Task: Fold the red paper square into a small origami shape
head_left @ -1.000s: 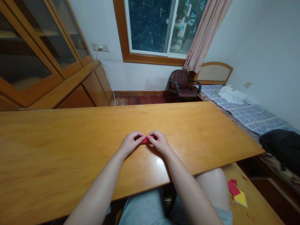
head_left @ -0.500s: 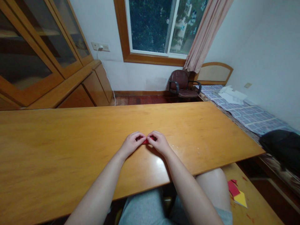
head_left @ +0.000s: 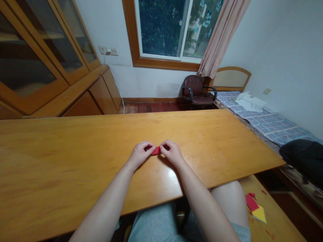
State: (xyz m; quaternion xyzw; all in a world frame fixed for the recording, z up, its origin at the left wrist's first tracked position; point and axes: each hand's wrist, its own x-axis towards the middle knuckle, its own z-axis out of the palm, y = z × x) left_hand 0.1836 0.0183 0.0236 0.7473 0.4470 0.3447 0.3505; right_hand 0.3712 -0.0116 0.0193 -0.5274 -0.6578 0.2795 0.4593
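Note:
A small folded strip of red paper (head_left: 156, 151) lies on the long wooden table (head_left: 75, 151), near its middle front. My left hand (head_left: 140, 154) pinches its left end with curled fingers. My right hand (head_left: 171, 153) pinches the right end the same way. Both hands rest on the tabletop, knuckles toward the window, and hide most of the paper; only a short red piece shows between them.
Red and yellow paper pieces (head_left: 254, 206) lie on a lower wooden surface at the right by my knee. A bed (head_left: 264, 121) with white papers and a black bag (head_left: 302, 158) runs along the right. A chair (head_left: 195, 90) stands beneath the window; cabinets (head_left: 50, 74) line the left.
The hands closed together over the paper half a second ago, then drew slightly apart, so a little more red shows between them now.

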